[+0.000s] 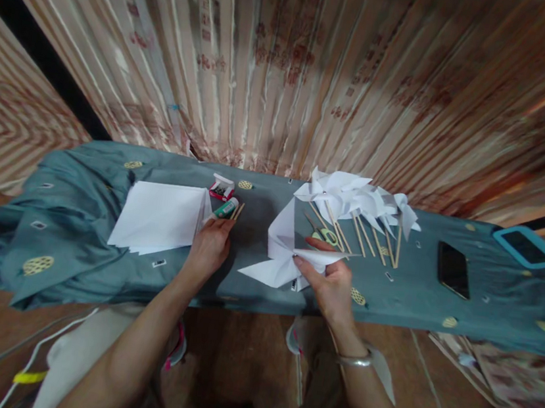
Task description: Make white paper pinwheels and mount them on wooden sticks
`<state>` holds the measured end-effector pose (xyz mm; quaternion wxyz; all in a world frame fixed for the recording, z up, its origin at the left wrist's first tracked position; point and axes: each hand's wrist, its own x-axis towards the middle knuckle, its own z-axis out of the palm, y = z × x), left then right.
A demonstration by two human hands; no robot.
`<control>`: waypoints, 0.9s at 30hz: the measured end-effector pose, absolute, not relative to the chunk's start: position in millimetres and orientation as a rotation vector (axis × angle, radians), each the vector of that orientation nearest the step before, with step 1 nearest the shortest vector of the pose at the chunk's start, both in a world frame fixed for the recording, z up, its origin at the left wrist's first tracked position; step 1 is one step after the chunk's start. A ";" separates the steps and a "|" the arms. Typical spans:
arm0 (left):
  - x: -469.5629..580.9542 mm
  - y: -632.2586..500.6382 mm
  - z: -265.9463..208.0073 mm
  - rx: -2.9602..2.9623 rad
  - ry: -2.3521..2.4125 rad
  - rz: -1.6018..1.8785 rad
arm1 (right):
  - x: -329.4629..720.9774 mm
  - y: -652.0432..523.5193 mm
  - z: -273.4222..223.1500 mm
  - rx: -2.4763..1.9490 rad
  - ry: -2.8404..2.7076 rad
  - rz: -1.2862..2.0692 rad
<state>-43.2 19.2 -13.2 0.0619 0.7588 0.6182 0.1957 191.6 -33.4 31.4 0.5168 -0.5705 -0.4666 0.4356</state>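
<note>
"Pinwheel (pixel 281 231): where, and how might it handle?"

"Over the surface (pixel 404 299), its centre pinched in the right hand (pixel 329 278). Probably light paper, its broad blades soft and easily creased; the layered centre looks the stiffest, safest hold."

"And the left hand (pixel 211 244)?"

"Beside the tube (pixel 227 208), fingers curled at the thin sticks (pixel 239 210); whether it grips them cannot be told."

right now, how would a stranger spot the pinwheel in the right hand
On the cloth-covered table, find the cluster of pinwheels along the far edge, right of centre. Nearer the front edge, the right hand grips one white paper pinwheel. Unlike the cluster, with its visible wooden sticks, it shows none.
</note>
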 end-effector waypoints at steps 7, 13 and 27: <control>-29.4 8.9 -13.1 2.314 1.660 0.589 | 189.3 -39.0 35.6 -1.378 -1.114 1.072; -9.8 22.6 -12.5 2.147 1.540 0.744 | 185.6 -51.2 33.8 -1.316 -1.277 1.120; 24.5 -24.5 24.3 0.861 1.007 0.964 | 211.0 -74.7 39.6 -1.201 -1.637 0.591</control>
